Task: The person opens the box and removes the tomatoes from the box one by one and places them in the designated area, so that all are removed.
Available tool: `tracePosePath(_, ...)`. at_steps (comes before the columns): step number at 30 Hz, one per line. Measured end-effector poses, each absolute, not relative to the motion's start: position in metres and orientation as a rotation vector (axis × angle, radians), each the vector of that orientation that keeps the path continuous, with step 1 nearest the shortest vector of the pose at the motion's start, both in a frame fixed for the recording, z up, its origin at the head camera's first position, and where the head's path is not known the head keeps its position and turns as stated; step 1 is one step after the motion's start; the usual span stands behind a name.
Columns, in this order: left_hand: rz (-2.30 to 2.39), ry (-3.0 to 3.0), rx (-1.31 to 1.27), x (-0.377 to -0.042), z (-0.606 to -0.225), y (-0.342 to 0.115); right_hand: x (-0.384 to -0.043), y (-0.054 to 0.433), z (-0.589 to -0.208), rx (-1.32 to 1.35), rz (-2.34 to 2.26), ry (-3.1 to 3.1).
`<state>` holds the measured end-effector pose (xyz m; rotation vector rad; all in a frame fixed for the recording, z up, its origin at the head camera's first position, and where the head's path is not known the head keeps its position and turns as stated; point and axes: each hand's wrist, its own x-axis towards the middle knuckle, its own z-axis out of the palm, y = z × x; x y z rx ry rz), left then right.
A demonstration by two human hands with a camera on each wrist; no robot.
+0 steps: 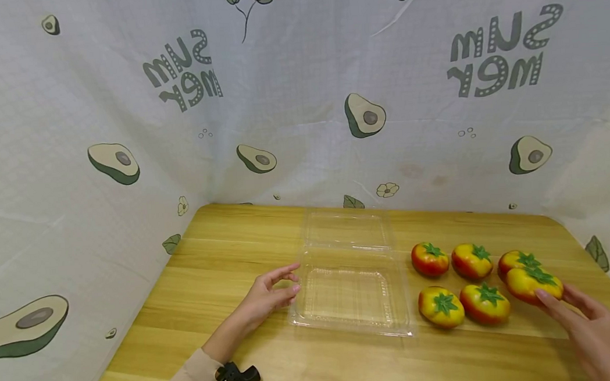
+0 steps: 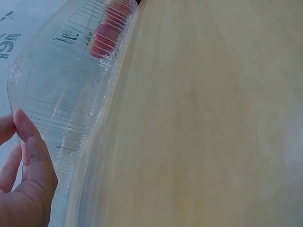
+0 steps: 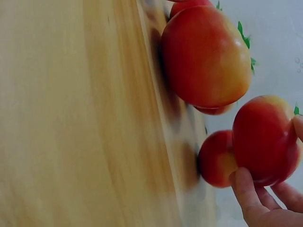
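My right hand [image 1: 599,327] holds a red-and-yellow tomato [image 1: 533,284] with a green leafy top, thumb on the near side. In the right wrist view, this tomato [image 3: 265,139] looks raised off the table, and another lies behind it. Several similar tomatoes [image 1: 440,307] stand in two rows to its left. At the left rim of a clear plastic clamshell box [image 1: 355,333] is my left hand [image 1: 264,298], its fingers spread and loosely bent. Its fingertips [image 2: 23,120] overlap the rim in the left wrist view; whether they press it I cannot tell.
The box's lid [image 1: 346,229] lies folded back toward the rear of the wooden table [image 1: 224,236]. A white curtain [image 1: 299,97] printed with avocados hangs behind and at both sides. A black strap device [image 1: 240,378] sits at my left wrist.
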<state>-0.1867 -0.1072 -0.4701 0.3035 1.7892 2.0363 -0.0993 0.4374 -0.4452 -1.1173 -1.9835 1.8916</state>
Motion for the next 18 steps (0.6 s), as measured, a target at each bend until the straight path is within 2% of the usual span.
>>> tracePosePath(5, 2.036, 1.789, 0.302, -0.187, -0.471, -0.107, -0.097, 0.438, -0.447, -1.243, 1.765, -2.145)
tracePosePath(18, 2.032, 1.809, 0.321, -0.186, -0.473, -0.106, -0.086, 0.441, -0.450, -1.230, 1.818, -2.122)
